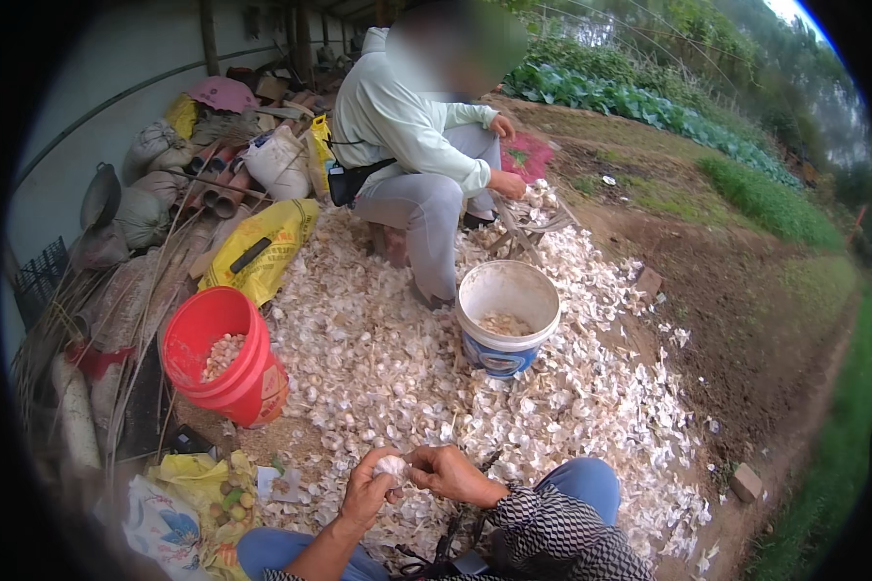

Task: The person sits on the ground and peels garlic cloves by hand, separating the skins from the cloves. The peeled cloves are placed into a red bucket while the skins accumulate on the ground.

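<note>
My left hand (363, 490) holds a whitish garlic bulb (390, 468) above my lap. The fingertips of my right hand (447, 470) pinch at the bulb's right side. Below and beyond both hands spreads a thick layer of garlic skins (400, 385), with some bulbs among them. A red plastic bucket (261, 378) to the left has peeled-off cloves (223, 356) inside it. Ahead and to the right stands a white and blue bucket (505, 359), with cloves (505, 324) at its bottom.
A co-worker (407, 145) sits ahead, one hand at garlic bulbs (541, 194) on a small wooden stool (527, 231). Yellow sacks (261, 250), pipes and stuffed bags line the left wall. A plastic bag of round fruit (232, 501) lies at my left knee. A brick (746, 483) lies right.
</note>
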The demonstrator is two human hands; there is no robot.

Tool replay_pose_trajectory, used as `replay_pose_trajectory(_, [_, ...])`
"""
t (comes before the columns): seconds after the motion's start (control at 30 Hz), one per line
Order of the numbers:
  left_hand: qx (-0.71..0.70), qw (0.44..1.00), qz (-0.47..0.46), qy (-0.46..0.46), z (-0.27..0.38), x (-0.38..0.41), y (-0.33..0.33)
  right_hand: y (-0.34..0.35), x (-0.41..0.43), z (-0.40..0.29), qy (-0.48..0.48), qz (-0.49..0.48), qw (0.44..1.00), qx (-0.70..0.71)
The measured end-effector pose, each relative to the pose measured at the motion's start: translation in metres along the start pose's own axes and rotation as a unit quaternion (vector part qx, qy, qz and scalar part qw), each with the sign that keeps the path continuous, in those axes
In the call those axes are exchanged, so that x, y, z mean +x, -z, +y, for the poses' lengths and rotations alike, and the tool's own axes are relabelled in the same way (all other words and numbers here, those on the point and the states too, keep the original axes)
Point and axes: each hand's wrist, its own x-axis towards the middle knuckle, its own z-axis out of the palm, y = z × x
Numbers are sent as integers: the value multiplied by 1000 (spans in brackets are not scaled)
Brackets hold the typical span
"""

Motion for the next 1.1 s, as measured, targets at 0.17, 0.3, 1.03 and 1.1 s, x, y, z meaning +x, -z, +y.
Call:
replay_pose_trajectory(0.17, [-37,996,-72,40,6,-4,5,6,-3,-4,-7,-55,997,52])
replay_pose_trajectory(0.3, [3,994,-100,36,4,-6,5,-1,-5,5,5,-54,998,14])
replay_pose_trajectory(1.03, [-101,992,-55,61,3,-2,3,-8,-3,15,-106,-83,947,293])
replay_pose_trajectory(1.1, [-102,993,-49,31,-14,0,13,-12,-4,11,-135,-103,928,332])
